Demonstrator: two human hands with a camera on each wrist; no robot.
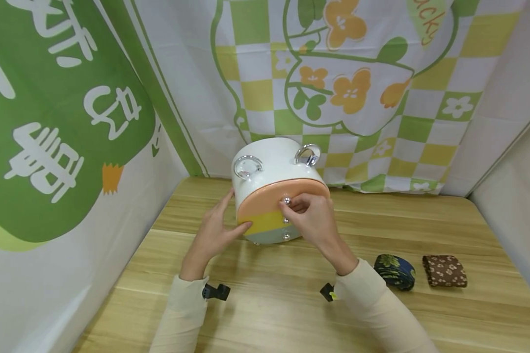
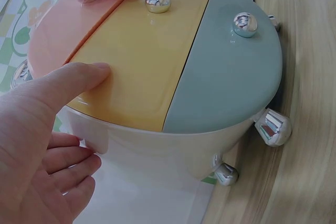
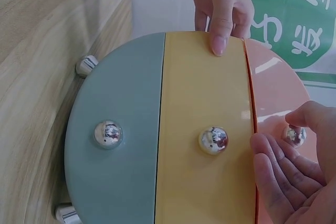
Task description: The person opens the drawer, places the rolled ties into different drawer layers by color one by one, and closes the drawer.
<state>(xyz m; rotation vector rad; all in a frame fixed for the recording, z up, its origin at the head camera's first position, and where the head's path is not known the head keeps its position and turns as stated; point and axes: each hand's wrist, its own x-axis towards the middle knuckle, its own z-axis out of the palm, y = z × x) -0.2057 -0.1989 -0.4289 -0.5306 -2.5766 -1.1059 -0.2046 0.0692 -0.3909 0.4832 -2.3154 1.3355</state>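
Observation:
A round-fronted white drawer box [image 1: 271, 151] stands on the table, its front split into coral, yellow and grey-green drawers with silver ball knobs. My right hand [image 1: 315, 220] pinches the knob [image 3: 295, 135] of the coral top drawer [image 1: 265, 198] between thumb and fingers. The yellow drawer's knob [image 3: 213, 140] and the grey-green drawer's knob [image 3: 108, 134] are untouched. At the box's left side, my left hand [image 1: 214, 230] rests its thumb on the yellow drawer front [image 2: 142, 72]. Its other fingers lie loosely bent by the white side wall.
Two silver rings [image 1: 248, 167] stick up from the box top, and silver feet [image 2: 273, 127] support it. Right of my right forearm lie a dark blue leaf-patterned roll [image 1: 395, 272] and a brown flowered folded cloth [image 1: 444, 271]. Printed curtains [image 1: 194, 98] hang behind the wooden table [image 1: 265, 304].

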